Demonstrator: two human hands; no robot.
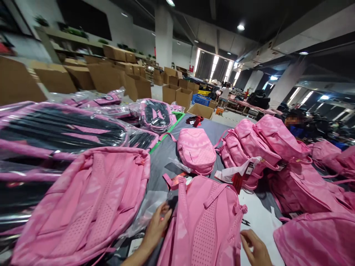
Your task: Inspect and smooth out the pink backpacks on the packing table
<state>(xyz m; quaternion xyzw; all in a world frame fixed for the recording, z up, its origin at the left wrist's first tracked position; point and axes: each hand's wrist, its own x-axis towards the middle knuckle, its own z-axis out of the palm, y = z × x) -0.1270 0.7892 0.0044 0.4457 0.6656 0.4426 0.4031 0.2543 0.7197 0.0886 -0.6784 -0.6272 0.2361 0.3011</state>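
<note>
A pink camouflage backpack [206, 221] lies in front of me with its padded back panel and shoulder straps facing up. My left hand [156, 227] is at its left edge, fingers loosely curved and apart, with nothing seen in them. At the lower right edge, my right hand [255, 247] has bent fingers, their tips close against the bag's side; whether they touch it I cannot tell. Left of my hands, a larger pink backpack [94, 203] lies straps up. Clear plastic [151, 210] is between the two bags. A small pink backpack [196, 150] sits just beyond.
Plastic-wrapped pink and black backpacks [69, 127] are piled at left. Several pink backpacks [255, 142] with tags stand at right, beside a white bag [259, 218]. Red straps [195, 120] lie at the grey table's far end. Beyond are cardboard boxes [107, 75] and a person [226, 91].
</note>
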